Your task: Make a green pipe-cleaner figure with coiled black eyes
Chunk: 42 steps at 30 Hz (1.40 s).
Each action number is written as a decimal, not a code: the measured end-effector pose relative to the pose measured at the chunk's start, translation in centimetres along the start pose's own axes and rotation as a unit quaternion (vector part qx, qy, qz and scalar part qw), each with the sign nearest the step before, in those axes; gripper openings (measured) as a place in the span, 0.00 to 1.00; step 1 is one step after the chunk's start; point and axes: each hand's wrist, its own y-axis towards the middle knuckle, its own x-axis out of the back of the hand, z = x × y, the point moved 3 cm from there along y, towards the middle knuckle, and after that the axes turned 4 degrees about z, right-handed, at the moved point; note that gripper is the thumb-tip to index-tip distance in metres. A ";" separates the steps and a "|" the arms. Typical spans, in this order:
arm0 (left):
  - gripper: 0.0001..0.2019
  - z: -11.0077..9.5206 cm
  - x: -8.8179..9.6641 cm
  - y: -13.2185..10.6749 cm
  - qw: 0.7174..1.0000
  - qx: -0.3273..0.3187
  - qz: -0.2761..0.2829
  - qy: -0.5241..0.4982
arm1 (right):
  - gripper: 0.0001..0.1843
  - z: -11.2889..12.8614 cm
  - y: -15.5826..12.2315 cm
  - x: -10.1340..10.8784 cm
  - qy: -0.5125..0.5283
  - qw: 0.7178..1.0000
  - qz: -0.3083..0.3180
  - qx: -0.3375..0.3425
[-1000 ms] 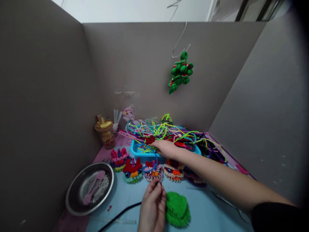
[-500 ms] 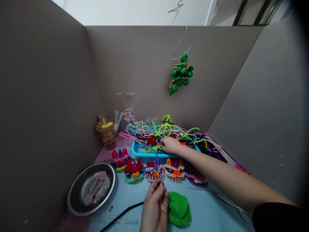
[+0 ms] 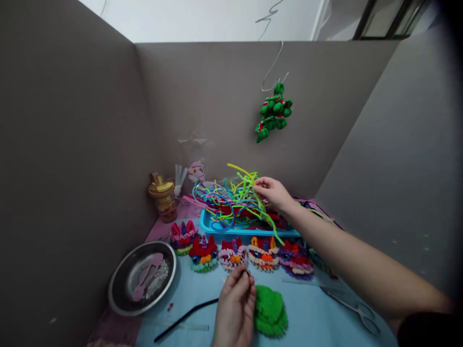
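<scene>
My left hand (image 3: 236,311), low in the middle, pinches a black pipe cleaner (image 3: 190,315). Its curled end shows at my fingertips, and the long tail sticks out to the left. Just right of that hand lies a green fuzzy piece (image 3: 270,311) with a ruffled edge. My right hand (image 3: 277,195) is raised over the pile, its fingertips closed on a yellow-green pipe cleaner (image 3: 266,217) that hangs down in front of the blue tray (image 3: 235,231). Whether it holds one strand or more I cannot tell. Many coloured pipe cleaners (image 3: 217,200) heap over the tray.
Several colourful fuzzy animal heads (image 3: 233,255) line the tray's front. At left are a metal bowl (image 3: 117,294) with a pink scoop and a lidded cup (image 3: 162,200). Scissors (image 3: 365,318) lie at right. A green ornament (image 3: 275,113) hangs on the back wall.
My right hand has risen out of the tray and moved right, now with a yellow-green pipe cleaner in it. My left hand keeps its hold on the black one.
</scene>
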 end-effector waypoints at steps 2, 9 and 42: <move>0.09 -0.1 0.0 0.0 1.000 -0.005 -0.002 -0.003 | 0.16 0.4 0.0 0.3 0.026 1.000 -0.009 -0.003; 0.09 -0.1 -0.1 0.0 1.000 -0.003 0.011 -0.007 | 0.16 0.4 0.6 1.9 0.010 0.996 -0.077 0.032; 0.11 -4.3 0.8 1.4 0.994 -0.096 -0.018 -0.052 | 0.09 1.2 5.5 2.1 -0.201 0.977 0.019 0.071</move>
